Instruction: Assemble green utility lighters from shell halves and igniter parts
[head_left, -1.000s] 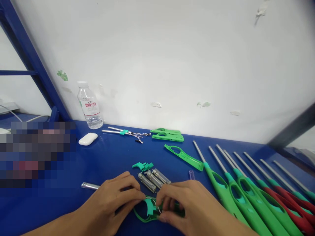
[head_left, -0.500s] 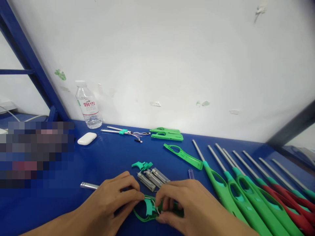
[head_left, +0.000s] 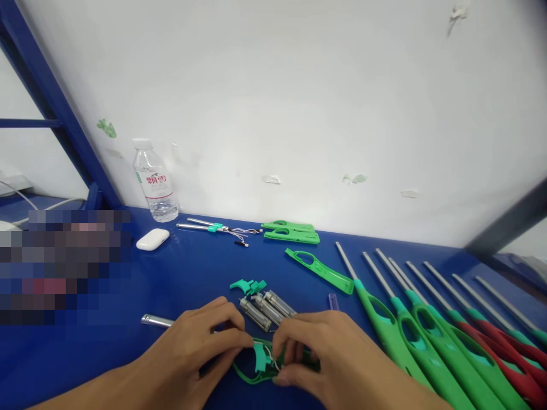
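A green half-shell of a stick lighter (head_left: pixel 248 378) lies near the front of the table between my hands, with a teal trigger (head_left: pixel 259 357) and thin white wires (head_left: pixel 274 361) inside it. My left hand (head_left: pixel 203 347) is closed on the shell's left end, thumb and forefinger pinching the rim beside the trigger. A metal tube (head_left: pixel 156 320) sticks out to the left from behind that hand. Over the shell's right part, my right hand (head_left: pixel 329 347) is curled with fingertips pinched at the white wires. Its fingers hide much of the handle.
Clear fuel tanks (head_left: pixel 267 310) and loose teal triggers (head_left: pixel 248 286) lie just beyond my hands. Farther back are metal tubes with wires (head_left: pixel 213 228) and green shells (head_left: pixel 293 234). Several assembled lighters (head_left: pixel 401 319) line the right. A water bottle (head_left: pixel 156 188) and white case (head_left: pixel 152 239) stand left.
The whole view has shifted very slightly. Both hands stay at the half-shell in nearly the same pose, the right fingers still pinched at the wires.
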Motion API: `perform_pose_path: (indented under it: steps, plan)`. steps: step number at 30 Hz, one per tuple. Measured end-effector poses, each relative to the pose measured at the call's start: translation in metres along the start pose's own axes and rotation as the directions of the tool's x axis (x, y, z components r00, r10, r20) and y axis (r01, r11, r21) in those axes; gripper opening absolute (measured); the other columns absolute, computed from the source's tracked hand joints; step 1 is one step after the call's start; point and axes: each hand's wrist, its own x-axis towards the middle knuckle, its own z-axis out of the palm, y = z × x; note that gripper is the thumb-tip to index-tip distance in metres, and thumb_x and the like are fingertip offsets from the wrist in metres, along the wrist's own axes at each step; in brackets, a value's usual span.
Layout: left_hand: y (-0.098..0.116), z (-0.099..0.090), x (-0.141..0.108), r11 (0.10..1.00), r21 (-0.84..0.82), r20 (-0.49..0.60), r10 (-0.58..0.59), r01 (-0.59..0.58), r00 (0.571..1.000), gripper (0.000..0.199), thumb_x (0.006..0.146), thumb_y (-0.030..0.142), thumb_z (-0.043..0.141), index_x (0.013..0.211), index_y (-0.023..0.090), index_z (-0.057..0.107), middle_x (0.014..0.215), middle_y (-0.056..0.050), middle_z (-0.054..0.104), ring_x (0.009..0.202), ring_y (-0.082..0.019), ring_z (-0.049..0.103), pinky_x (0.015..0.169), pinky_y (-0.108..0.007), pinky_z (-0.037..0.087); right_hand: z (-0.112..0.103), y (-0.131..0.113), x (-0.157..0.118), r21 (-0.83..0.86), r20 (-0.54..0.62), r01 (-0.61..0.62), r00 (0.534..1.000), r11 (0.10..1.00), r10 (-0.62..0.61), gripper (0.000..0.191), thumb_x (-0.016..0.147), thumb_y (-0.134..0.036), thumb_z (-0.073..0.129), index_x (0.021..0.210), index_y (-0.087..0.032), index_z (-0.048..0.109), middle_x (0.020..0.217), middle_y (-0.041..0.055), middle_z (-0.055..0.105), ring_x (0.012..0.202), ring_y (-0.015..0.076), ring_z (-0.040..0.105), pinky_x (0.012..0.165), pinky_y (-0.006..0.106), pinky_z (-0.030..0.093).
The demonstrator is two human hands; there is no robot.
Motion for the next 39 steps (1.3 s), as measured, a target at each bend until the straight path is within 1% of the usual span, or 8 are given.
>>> perform_pose_path:
  steps: [10,17,23,26,28,30,35,39]
  plan:
    - [0.002,-0.002,0.002,1.0,-0.004,0.025,-0.028,0.029,0.999,0.034,0.101,0.001,0.049,0.113,0.026,0.07,0.098,0.001,0.073,0.085,-0.011,0.069,0.079,-0.018,0.055,0.0,0.002,0.001,0.046,0.024,-0.015,1.0,0.999,0.014,0.022,0.083,-0.015,0.098,0.086,-0.025,0.079,0.085,-0.0073,0.078,0.076,0.0118,0.071,0.069,0.021,0.043]
    - [0.007,-0.006,0.003,0.997,0.004,0.027,-0.078,0.078,0.997,0.035,0.1,0.003,0.047,0.115,0.028,0.068,0.103,0.002,0.074,0.09,-0.01,0.074,0.085,-0.016,0.059,0.002,0.004,0.004,0.042,0.027,-0.027,0.999,0.999,0.026,0.019,0.084,-0.018,0.099,0.086,-0.024,0.081,0.085,-0.0064,0.078,0.075,0.0121,0.07,0.07,0.021,0.044]
    - [0.007,-0.01,0.001,0.997,0.008,-0.053,-0.076,0.076,0.996,0.043,0.099,0.002,0.041,0.121,0.03,0.064,0.106,0.001,0.076,0.099,-0.01,0.078,0.091,-0.014,0.061,-0.002,-0.001,0.003,0.067,0.066,-0.088,0.994,0.994,0.084,0.02,0.082,-0.014,0.098,0.084,-0.025,0.082,0.083,-0.0074,0.078,0.074,0.0121,0.07,0.067,0.021,0.043]
    - [0.004,-0.011,-0.002,0.996,0.006,-0.042,-0.094,0.094,0.995,0.046,0.1,0.001,0.039,0.124,0.031,0.063,0.109,0.002,0.077,0.104,-0.011,0.078,0.088,-0.015,0.06,-0.006,-0.005,0.0,0.062,0.082,-0.108,0.991,0.992,0.102,0.02,0.084,-0.013,0.096,0.085,-0.026,0.081,0.084,-0.0078,0.078,0.079,0.013,0.072,0.071,0.022,0.044]
    - [0.002,-0.01,-0.004,0.992,-0.035,-0.02,-0.121,0.121,0.992,0.043,0.102,0.002,0.038,0.121,0.031,0.063,0.107,0.002,0.076,0.097,-0.012,0.076,0.082,-0.016,0.059,-0.009,-0.007,0.0,0.057,0.088,-0.13,0.988,0.99,0.125,0.021,0.085,-0.012,0.094,0.084,-0.026,0.079,0.082,-0.0082,0.077,0.078,0.013,0.07,0.072,0.023,0.043]
    - [0.001,-0.009,-0.005,0.987,-0.074,-0.012,-0.145,0.144,0.989,0.04,0.104,0.002,0.038,0.118,0.029,0.064,0.104,0.002,0.074,0.092,-0.012,0.074,0.081,-0.018,0.058,-0.011,-0.01,0.0,0.057,0.098,-0.16,0.983,0.985,0.154,0.022,0.085,-0.012,0.094,0.083,-0.025,0.077,0.08,-0.0084,0.075,0.078,0.0128,0.069,0.071,0.023,0.042]
    - [-0.003,-0.007,-0.007,0.986,-0.074,0.025,-0.146,0.147,0.989,0.036,0.105,0.002,0.042,0.117,0.028,0.064,0.107,0.001,0.072,0.098,-0.013,0.07,0.09,-0.022,0.057,-0.013,-0.012,0.002,0.041,0.102,-0.19,0.978,0.981,0.185,0.021,0.085,-0.013,0.093,0.084,-0.025,0.076,0.079,-0.0078,0.074,0.075,0.0128,0.068,0.069,0.023,0.041]
    - [-0.003,-0.004,-0.006,0.987,-0.054,0.036,-0.149,0.151,0.988,0.034,0.105,0.004,0.045,0.115,0.029,0.066,0.108,0.002,0.072,0.1,-0.012,0.071,0.104,-0.026,0.056,-0.013,-0.011,0.002,0.028,0.102,-0.195,0.976,0.98,0.191,0.022,0.084,-0.014,0.094,0.083,-0.025,0.075,0.079,-0.0074,0.074,0.075,0.0135,0.068,0.068,0.024,0.041]
